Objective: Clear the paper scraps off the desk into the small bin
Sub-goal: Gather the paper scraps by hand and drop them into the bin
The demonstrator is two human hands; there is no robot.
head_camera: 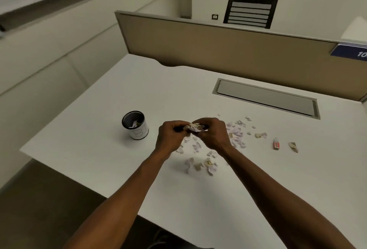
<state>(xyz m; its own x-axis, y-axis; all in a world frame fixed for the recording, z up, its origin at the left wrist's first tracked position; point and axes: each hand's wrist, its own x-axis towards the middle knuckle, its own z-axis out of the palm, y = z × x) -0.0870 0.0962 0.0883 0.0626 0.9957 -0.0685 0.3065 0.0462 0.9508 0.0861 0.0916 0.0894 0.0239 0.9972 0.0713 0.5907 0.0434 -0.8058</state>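
**Gathering torn paper above the white desk**

A bunch of paper scraps is held between both hands over the white desk. The left hand is curled around the left side of the bunch, and the right hand is curled around its right side, so the fingers of both are closed on the paper and the two hands nearly meet. Whether the bunch is lifted off the desk or touches it cannot be told.

Loose scraps are scattered on the desk beneath and in front of the hands, and more scraps are spread to the right of the right hand. A lone torn piece is seen farther right, well apart from the rest.

The small bin, a dark-rimmed cylindrical cup with a white wall bearing drawn letters, is stood upright on the desk to the left of the left hand, near it but not touched. Some paper is seen inside it.

A small white and red object is laid between the scattered scraps and the lone piece. A grey cable-tray flap is set into the desk near the beige partition.
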